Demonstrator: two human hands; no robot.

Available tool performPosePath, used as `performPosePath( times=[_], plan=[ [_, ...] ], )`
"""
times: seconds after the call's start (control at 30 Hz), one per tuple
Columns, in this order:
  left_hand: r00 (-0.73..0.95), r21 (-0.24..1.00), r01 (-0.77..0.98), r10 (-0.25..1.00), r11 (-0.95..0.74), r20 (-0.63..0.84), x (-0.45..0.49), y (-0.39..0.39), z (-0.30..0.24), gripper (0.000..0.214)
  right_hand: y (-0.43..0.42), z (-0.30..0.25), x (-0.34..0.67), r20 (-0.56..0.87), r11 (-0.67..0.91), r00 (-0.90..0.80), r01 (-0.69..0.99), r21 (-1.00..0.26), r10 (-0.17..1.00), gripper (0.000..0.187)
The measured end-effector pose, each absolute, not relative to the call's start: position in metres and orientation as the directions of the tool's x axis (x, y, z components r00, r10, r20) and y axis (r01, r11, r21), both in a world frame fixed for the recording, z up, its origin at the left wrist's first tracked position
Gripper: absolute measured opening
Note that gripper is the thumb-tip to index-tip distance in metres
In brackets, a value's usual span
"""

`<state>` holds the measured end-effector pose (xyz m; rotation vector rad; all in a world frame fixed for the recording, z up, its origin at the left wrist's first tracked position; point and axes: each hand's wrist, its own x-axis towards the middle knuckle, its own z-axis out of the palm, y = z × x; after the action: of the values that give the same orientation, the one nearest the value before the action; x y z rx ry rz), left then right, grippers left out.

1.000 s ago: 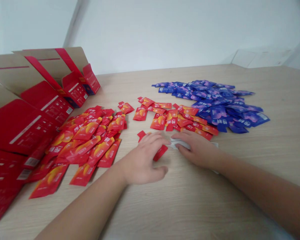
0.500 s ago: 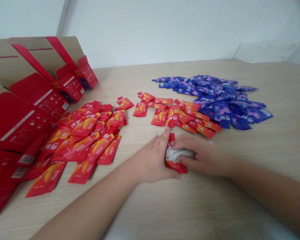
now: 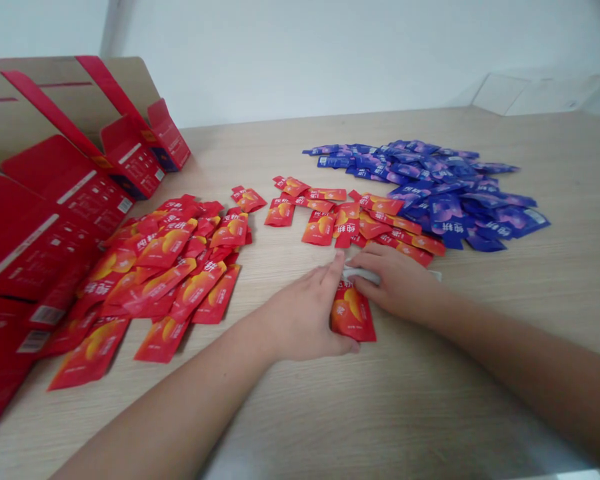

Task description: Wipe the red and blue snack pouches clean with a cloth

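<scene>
A red-and-orange sachet lies flat on the wooden table between my two hands. My left hand steadies it from the left, thumb by its near edge and fingertips by its far end. Bunched in the fingers of my right hand is a white wipe, pressed against the far end of the sachet. Part of the wipe is hidden under those fingers. Just beyond my hands lies a group of similar red sachets.
A heap of red sachets spreads to the left, beside several red cardboard boxes with raised flaps. Blue sachets are piled at the back right. A white wall stands behind the table.
My right hand has moved the wipe away from me, from the sachet's middle to its far end, uncovering the orange print. My left hand stays at the sachet. The view has shifted slightly.
</scene>
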<state>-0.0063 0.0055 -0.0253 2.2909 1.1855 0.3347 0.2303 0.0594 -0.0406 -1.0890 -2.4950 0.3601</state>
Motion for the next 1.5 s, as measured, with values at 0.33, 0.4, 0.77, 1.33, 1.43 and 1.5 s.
performPosePath(
  times=[0.33,0.4,0.77,1.33,1.43,1.5],
  plan=[
    [0.594,0.546,0.682,0.804,-0.487,-0.025,-0.008,0.005,-0.026,0.138,0.042,-0.029,0.242,0.290,0.674,-0.641,0.503,-0.541,0.711,0.030],
    [0.602,0.549,0.672,0.798,-0.497,-0.015,-0.008,0.005,-0.025,0.135,0.036,-0.022,0.241,0.231,0.733,-0.783,0.374,-0.568,0.578,0.028],
    [0.615,0.531,0.677,0.788,-0.510,-0.027,-0.008,0.006,-0.022,0.128,0.038,-0.025,0.224,0.193,0.784,-0.821,0.403,-0.471,0.538,0.020],
    [0.588,0.526,0.659,0.804,-0.538,0.086,-0.005,-0.001,-0.030,0.117,0.042,-0.037,0.228,0.342,0.767,-0.692,0.516,-0.382,0.636,0.023],
    [0.582,0.558,0.646,0.809,-0.521,0.082,-0.006,0.001,-0.030,0.120,0.039,-0.030,0.235,0.357,0.794,-0.761,0.323,-0.516,0.541,0.021],
    [0.598,0.547,0.640,0.797,-0.539,0.086,-0.006,0.002,-0.029,0.120,0.038,-0.025,0.237,0.271,0.756,-0.850,0.204,-0.622,0.453,0.016]
  ],
)
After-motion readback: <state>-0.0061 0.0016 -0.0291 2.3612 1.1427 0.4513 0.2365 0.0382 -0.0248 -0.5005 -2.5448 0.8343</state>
